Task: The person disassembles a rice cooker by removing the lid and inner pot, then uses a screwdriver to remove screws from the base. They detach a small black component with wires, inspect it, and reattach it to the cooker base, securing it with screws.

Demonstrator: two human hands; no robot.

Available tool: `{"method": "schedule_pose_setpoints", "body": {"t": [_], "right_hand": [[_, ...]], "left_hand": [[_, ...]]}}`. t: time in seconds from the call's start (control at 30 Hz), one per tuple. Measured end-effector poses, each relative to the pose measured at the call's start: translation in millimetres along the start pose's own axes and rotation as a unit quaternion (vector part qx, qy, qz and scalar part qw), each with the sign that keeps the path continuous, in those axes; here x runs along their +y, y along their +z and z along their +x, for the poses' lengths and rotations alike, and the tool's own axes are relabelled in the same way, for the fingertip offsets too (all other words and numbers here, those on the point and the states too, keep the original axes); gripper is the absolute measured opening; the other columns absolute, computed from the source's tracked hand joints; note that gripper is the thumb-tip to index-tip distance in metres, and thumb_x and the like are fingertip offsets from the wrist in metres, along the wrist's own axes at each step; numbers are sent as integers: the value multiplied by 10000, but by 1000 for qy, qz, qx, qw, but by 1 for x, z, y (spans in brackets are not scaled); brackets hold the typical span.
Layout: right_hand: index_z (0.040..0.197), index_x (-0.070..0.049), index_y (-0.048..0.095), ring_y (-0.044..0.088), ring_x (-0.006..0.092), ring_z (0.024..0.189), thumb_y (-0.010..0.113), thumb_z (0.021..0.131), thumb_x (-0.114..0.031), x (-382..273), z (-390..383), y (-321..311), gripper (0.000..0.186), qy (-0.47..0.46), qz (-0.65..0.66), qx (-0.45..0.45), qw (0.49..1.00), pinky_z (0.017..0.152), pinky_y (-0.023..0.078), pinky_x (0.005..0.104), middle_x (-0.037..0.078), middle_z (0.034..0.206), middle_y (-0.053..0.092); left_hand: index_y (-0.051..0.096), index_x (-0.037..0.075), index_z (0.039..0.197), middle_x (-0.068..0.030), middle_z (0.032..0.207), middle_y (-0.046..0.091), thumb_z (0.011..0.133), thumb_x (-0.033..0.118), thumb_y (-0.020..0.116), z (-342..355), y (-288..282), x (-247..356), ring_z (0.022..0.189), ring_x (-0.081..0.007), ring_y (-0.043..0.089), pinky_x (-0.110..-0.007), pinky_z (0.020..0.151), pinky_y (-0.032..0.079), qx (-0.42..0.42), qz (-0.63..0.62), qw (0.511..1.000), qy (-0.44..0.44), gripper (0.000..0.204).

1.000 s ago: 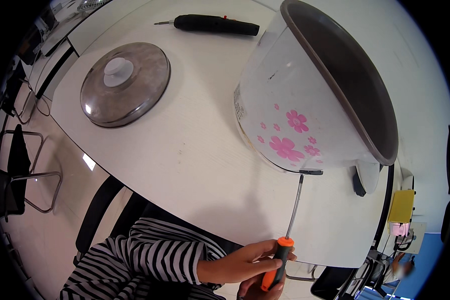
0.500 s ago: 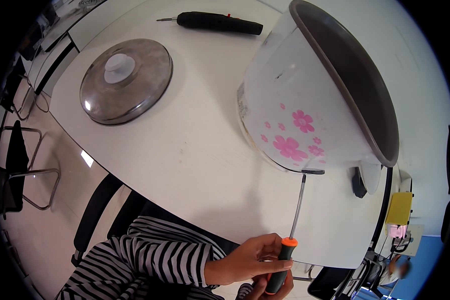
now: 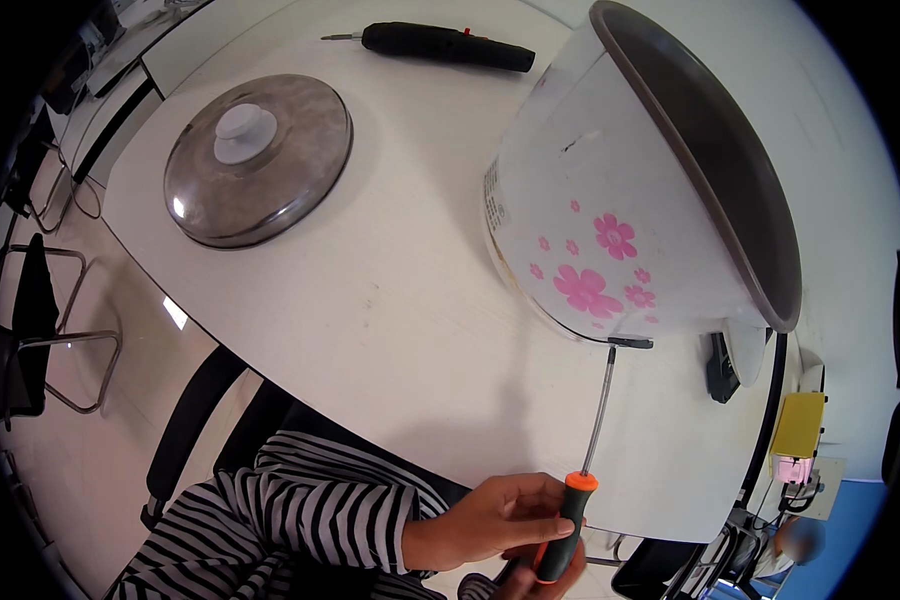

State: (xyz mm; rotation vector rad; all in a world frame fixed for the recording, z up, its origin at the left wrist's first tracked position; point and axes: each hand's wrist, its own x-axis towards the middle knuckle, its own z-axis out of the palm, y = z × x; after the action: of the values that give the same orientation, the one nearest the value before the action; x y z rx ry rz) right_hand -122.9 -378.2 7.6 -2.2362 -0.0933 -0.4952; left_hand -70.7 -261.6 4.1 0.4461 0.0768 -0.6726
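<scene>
My left hand (image 3: 495, 525) pinches a screwdriver (image 3: 575, 520) with a black and orange handle between thumb and fingers. Below it, my right hand (image 3: 550, 580) closes round the handle's lower end; part of it is cut off by the frame edge. The metal shaft points away from me, its far end at a short dark piece (image 3: 631, 343) by the lower rim of a white cooker pot (image 3: 570, 190). Whether the tip touches this piece, I cannot tell. Pink flowers decorate the pot's wall, and its wide brown-grey opening faces right.
A glass lid (image 3: 300, 150) with a white knob lies on the white table (image 3: 400, 330) at left. A black power screwdriver (image 3: 445, 48) lies at the back. Black chairs (image 3: 195, 430) stand by the table edge. At far right a person (image 3: 780, 550) sits beyond the table.
The screwdriver stays in both hands with nearly the same angle. My right fingers have shifted slightly round the handle's end. The whole view has moved a little.
</scene>
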Motion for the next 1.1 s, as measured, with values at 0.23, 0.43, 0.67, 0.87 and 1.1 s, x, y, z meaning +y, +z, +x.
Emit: {"method": "schedule_pose_setpoints", "body": {"t": [0.23, 0.43, 0.67, 0.87, 1.1], "right_hand": [[1068, 60, 391, 482, 142, 513, 401, 826, -426, -3, 4, -1, 543, 43, -1, -40, 998, 442, 386, 222, 150, 783, 536], [969, 22, 441, 383, 111, 364, 269, 831, -512, 10, 6, -10, 578, 375, 507, -128, 766, 346, 344, 215, 58, 502, 458], [996, 52, 427, 497, 195, 519, 411, 807, -459, 7, -1, 0, 545, 80, 42, -5, 996, 441, 389, 249, 136, 698, 526], [1002, 63, 421, 535, 194, 561, 459, 807, -401, -4, 9, 1, 505, -35, -200, 16, 979, 460, 410, 263, 143, 677, 517], [960, 69, 434, 398, 126, 358, 308, 791, -566, -7, 7, -5, 669, 333, 338, -141, 869, 325, 313, 195, 87, 506, 469]], "left_hand": [[435, -1, 1038, -72, 957, 512, 801, 136, 528, 3, 2, 0, 879, -124, 494, -257, 784, 397, 1, 21, 1000, 5, 289], [348, -35, 1165, -104, 1029, 495, 843, 101, 429, 2, -7, -6, 873, -125, 488, -240, 764, 403, -20, 48, 996, 73, 359], [380, -19, 1138, -77, 972, 513, 824, 120, 481, 0, 1, 4, 872, -122, 478, -267, 784, 392, -12, -29, 999, 8, 357], [372, -4, 1142, -61, 977, 497, 822, 148, 495, 2, 2, -3, 844, -109, 482, -246, 750, 402, 23, -14, 999, 31, 376], [366, -6, 1147, -103, 1074, 473, 846, 136, 436, -2, 5, 11, 911, -120, 484, -261, 787, 408, -2, -11, 1000, -13, 340]]}}
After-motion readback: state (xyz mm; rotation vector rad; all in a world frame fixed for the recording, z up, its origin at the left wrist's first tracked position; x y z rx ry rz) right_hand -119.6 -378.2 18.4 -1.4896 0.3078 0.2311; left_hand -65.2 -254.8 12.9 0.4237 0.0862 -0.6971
